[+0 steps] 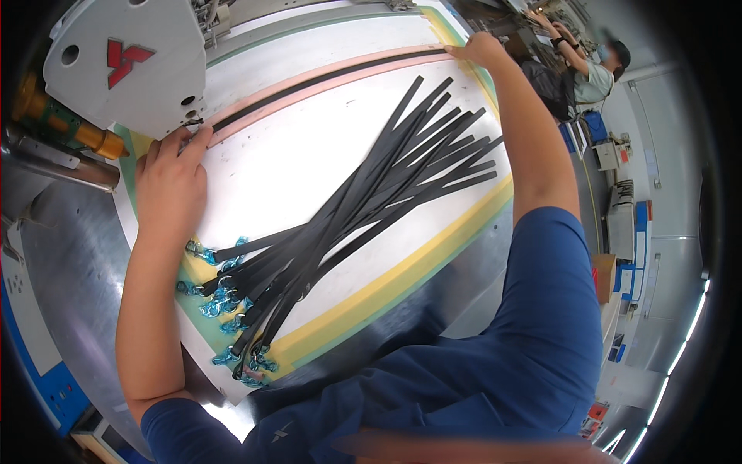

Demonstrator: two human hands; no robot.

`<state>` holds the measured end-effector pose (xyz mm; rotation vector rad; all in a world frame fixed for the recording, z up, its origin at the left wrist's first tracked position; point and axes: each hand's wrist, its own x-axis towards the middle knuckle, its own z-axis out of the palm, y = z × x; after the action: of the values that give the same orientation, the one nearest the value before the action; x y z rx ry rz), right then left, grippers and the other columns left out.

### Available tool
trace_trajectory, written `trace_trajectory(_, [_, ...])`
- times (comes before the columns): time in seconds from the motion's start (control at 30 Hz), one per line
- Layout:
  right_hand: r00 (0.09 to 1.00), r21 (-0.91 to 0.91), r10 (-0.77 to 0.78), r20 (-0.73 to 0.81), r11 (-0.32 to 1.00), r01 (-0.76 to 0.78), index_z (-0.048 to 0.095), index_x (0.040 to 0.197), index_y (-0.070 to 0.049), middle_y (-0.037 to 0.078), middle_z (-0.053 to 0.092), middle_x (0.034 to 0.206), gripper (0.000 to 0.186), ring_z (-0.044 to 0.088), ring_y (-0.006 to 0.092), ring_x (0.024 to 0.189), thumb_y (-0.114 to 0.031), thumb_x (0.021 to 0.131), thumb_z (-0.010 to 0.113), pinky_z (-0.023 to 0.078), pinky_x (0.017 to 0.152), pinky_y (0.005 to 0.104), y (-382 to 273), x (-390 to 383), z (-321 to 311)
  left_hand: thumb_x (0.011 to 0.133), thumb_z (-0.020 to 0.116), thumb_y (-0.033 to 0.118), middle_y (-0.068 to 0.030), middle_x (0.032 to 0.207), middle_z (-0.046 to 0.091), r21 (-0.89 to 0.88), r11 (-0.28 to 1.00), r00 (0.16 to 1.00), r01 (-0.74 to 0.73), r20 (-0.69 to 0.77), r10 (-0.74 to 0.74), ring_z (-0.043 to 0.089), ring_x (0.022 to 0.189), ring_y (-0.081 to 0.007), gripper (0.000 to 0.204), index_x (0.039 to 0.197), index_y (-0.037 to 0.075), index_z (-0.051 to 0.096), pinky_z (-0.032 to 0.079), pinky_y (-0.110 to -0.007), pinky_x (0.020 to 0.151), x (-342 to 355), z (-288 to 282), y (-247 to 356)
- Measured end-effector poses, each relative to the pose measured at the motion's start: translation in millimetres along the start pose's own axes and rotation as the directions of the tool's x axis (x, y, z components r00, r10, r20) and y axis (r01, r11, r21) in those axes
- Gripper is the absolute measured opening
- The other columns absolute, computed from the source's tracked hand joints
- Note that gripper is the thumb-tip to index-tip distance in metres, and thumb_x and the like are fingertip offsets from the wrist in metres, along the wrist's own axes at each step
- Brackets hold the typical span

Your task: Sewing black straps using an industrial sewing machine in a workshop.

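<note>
My left hand (170, 182) lies flat on the white work board (309, 155), fingertips pressing one end of a long black strap (325, 77) that sits in a pink guide strip beside the white machine head (124, 62). My right hand (479, 50) presses the strap's far end at the board's upper right. A fanned pile of several black straps (363, 201) with blue clips (220, 301) at their near ends lies across the board between my arms.
The board has a yellow and green foam border (402, 274) and rests on a grey metal table (69, 271). Brass and green machine parts (54, 120) stick out at the left. Another person (595, 73) works at a bench at the upper right.
</note>
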<state>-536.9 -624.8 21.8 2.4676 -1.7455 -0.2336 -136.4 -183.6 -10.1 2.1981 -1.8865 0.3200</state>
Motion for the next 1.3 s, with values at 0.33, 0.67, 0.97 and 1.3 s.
trace_trajectory(0.33, [0.968,0.204,-0.057,-0.246,0.973,0.11,0.08,0.108,-0.01,0.021,0.075,0.106,0.027,0.072,0.0409,0.1,-0.028,0.093,0.068,0.056,0.091,0.049,-22,-52,27,0.087,0.061,0.007,-0.0097,0.129,0.067,-0.014,1.0,1.0,-0.001,0.006,0.001,0.062,0.119,-0.0307,0.049,0.134,0.018,0.069,0.048,-0.049,0.103,-1,-3,0])
trace_trajectory(0.67, [0.788,0.551,-0.557,-0.261,0.584,0.596,0.078,0.114,-0.004,0.019,0.074,0.117,0.033,0.071,0.0354,0.106,-0.03,0.095,0.07,0.054,0.097,0.0435,-221,-134,-43,0.086,0.062,0.003,-0.0171,0.127,0.07,-0.403,0.907,0.992,-0.121,-0.088,0.093,0.063,0.12,-0.0359,0.044,0.129,0.008,0.072,0.046,-0.045,0.109,-3,5,-25])
trace_trajectory(0.97, [0.592,0.351,-0.718,-0.366,0.482,0.803,0.075,0.112,-0.009,0.011,0.067,0.11,0.026,0.07,0.0323,0.101,-0.016,0.087,0.07,0.058,0.087,0.0437,-319,-199,-28,0.08,0.074,0.015,-0.0115,0.123,0.071,-0.148,0.985,0.991,-0.093,-0.109,0.077,0.065,0.115,-0.0333,0.039,0.118,0.004,0.073,0.047,-0.046,0.103,-19,-11,-7])
trace_trajectory(1.3, [0.588,0.332,-0.727,-0.354,0.49,0.806,0.075,0.114,-0.009,0.009,0.066,0.107,0.032,0.07,0.0317,0.098,-0.011,0.082,0.074,0.058,0.083,0.0437,-318,-196,-26,0.084,0.079,0.032,-0.0171,0.125,0.069,-0.213,0.976,0.999,-0.039,0.008,0.041,0.066,0.113,-0.0358,0.057,0.132,0.003,0.068,0.05,-0.045,0.1,-10,-11,-5])
